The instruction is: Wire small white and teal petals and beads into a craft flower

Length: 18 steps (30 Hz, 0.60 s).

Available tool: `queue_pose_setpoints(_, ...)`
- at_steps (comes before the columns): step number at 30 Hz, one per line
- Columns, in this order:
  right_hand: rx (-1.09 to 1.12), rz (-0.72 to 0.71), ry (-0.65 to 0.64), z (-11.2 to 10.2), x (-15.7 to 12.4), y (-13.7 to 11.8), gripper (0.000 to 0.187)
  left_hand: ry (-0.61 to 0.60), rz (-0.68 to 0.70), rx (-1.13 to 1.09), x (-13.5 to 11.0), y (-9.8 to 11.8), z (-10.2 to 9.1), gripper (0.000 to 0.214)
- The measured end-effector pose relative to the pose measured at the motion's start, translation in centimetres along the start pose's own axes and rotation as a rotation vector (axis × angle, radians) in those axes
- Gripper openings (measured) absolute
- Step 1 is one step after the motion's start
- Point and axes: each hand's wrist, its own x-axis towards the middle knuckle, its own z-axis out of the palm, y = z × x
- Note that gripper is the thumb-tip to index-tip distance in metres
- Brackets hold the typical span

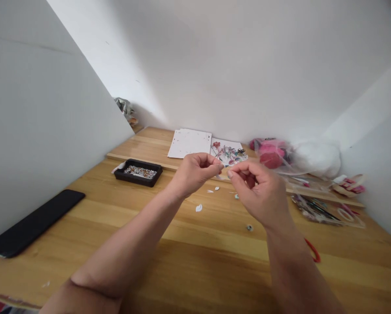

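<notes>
My left hand [200, 172] and my right hand [260, 187] are raised over the middle of the table, fingertips close together with a small gap. Each has thumb and forefinger closed in a pinch. A small pale piece [219, 177] shows just under the left fingertips; its kind is too small to tell. What the right fingertips pinch, if anything, cannot be made out. On the wood below lie a white leaf-shaped cutout [198, 208], a smaller white cutout [217, 188] and thin white slivers [210, 191]. A small round silvery bead-like thing [249, 227] rests beneath my right hand.
A black tray of beads [139, 172] stands left, near a long black slab [38, 220]. Behind are white sheets [191, 144] and colourful flower-like pieces [229, 153]. Bagged pink material [272, 152] and a bag of tools [322, 211] lie right. A red handle [314, 250] shows beside my right forearm.
</notes>
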Motion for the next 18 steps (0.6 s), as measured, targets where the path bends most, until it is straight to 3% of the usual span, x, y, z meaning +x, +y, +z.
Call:
queue_pose_setpoints(7, -0.078, -0.076, -0.090, -1.1, 0.4, -0.1, 0.009, -0.154, -0.056, 0.158, -0.3, 0.2, -0.6, 0.018)
queue_pose_setpoints(14, 0.151, 0.187, -0.210, -1.7, 0.7, 0.8, 0.015, -0.325, -0.085, 0.163, -0.5, 0.9, -0.8, 0.009)
queue_pose_setpoints(18, 0.283, 0.285, -0.222, -1.3, 1.1, 1.8, 0.019, -0.359, -0.115, 0.094, -0.5, 1.0, -0.9, 0.009)
